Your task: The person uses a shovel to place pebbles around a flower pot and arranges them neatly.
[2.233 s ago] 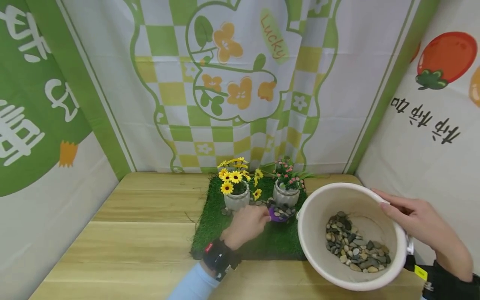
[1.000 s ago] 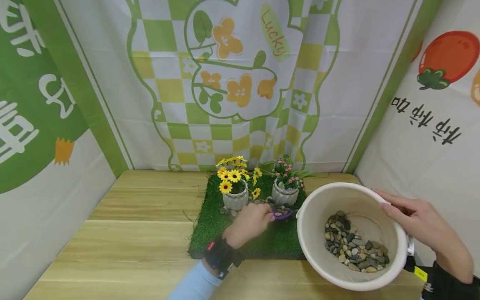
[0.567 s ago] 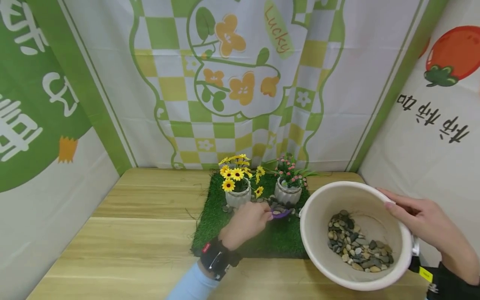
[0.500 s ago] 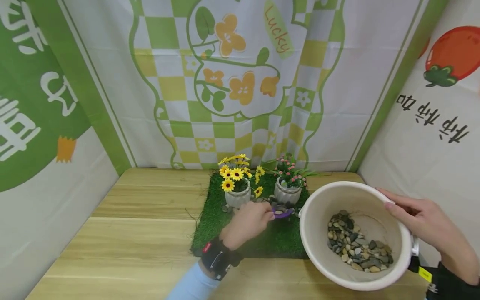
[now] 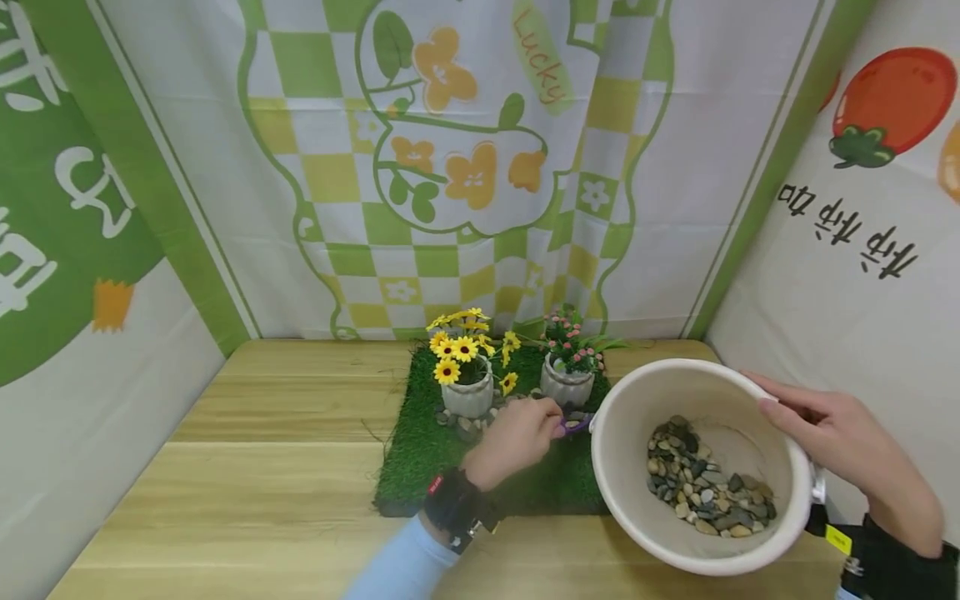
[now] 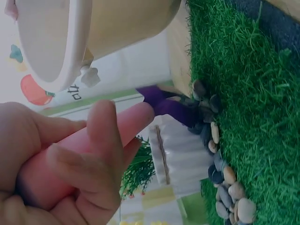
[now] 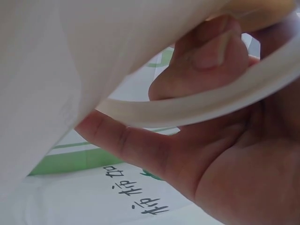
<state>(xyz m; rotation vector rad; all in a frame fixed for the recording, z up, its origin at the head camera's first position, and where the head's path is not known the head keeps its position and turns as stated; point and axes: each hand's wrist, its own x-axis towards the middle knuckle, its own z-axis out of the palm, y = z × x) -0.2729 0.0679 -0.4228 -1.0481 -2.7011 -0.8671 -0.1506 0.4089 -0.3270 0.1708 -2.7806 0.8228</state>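
Note:
My left hand (image 5: 517,442) grips a small trowel by its pink handle (image 6: 79,157). The purple blade (image 6: 171,108) is tilted low over pebbles (image 6: 234,192) on the grass mat, in front of the pot with pink flowers (image 5: 572,350). A few stones still show on the blade in the head view. With my right hand (image 5: 832,433) I hold a cream bucket (image 5: 738,400) at its rim, mouth tipped toward me. Grey and tan pebbles (image 5: 712,492) cover part of its bottom. In the right wrist view its white bail handle (image 7: 187,112) crosses that hand.
A ribbed pot (image 5: 467,398) of yellow flowers stands left on the green grass mat (image 5: 412,475), pebbles around its base. The mat lies on a wooden table (image 5: 247,467). Printed cloth (image 5: 487,250) hangs behind and at both sides. The bucket overlaps the mat's right edge.
My left hand has shifted slightly right with the trowel, whose blade has gone from heaped with pebbles to tilted with fewer showing. My right hand and the bucket stay nearly still.

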